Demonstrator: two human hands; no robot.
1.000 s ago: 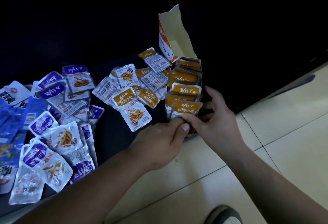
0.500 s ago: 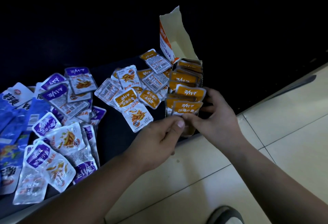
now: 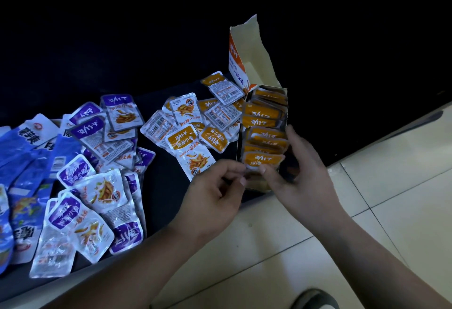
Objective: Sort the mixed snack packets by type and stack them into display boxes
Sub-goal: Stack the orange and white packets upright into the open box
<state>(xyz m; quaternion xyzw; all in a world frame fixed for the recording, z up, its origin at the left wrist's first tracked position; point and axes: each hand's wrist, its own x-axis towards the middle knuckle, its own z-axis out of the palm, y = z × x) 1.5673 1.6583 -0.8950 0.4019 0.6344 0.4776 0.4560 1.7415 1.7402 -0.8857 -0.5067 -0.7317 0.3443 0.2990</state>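
An orange-and-white display box (image 3: 241,64) stands on the dark surface (image 3: 166,186) with its lid flap up, filled with several orange packets on edge. My right hand (image 3: 303,181) grips the box's near end, fingers round the right wall and thumb on the front orange packet (image 3: 263,159). At that packet's lower left corner, my left hand (image 3: 215,193) pinches with curled fingers. Loose orange packets (image 3: 190,142) lie just left of the box. Farther left lie purple packets (image 3: 97,137) and blue packets (image 3: 24,152).
The dark surface ends at a front edge just under my hands, with pale tiled floor (image 3: 367,211) below and to the right. A shoe (image 3: 315,299) shows at the bottom. Behind the box everything is dark.
The stacked packets have settled lower in the box. My left hand has slid slightly left, from the front packet's middle to its corner. The right hand keeps its grip.
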